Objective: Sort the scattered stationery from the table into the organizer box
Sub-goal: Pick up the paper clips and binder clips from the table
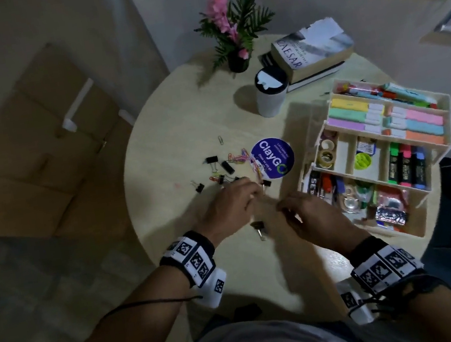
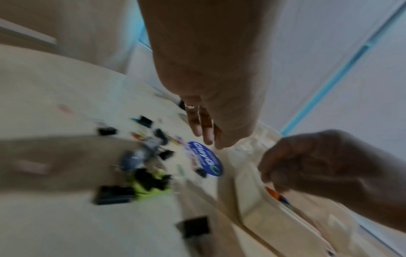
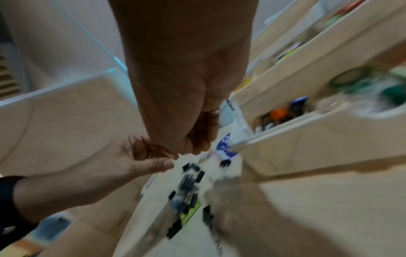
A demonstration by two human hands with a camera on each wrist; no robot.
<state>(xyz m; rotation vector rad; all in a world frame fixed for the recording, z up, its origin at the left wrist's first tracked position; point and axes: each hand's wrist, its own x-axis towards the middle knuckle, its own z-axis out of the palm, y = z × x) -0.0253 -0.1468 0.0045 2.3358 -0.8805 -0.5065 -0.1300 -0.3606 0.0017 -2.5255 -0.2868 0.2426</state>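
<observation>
Several black binder clips (image 1: 226, 167) and a small heap of coloured paper clips (image 1: 238, 156) lie on the round table beside a blue round sticker (image 1: 272, 157). One more binder clip (image 1: 258, 227) lies just below my hands. My left hand (image 1: 232, 202) hovers over the clips, its fingers (image 2: 204, 132) hanging loosely and holding nothing I can see. My right hand (image 1: 309, 213) is close beside it with curled fingers (image 3: 197, 142); nothing shows in them. The wooden organizer box (image 1: 401, 232) stands at the right, with highlighters, tape rolls and markers in its compartments.
A lidded white cup (image 1: 271, 93), a stack of books (image 1: 314, 51) and a potted pink flower (image 1: 230, 29) stand at the back of the table. A lone paper clip (image 1: 220, 140) lies apart. Cardboard boxes are on the floor at the left. Both wrist views are blurred.
</observation>
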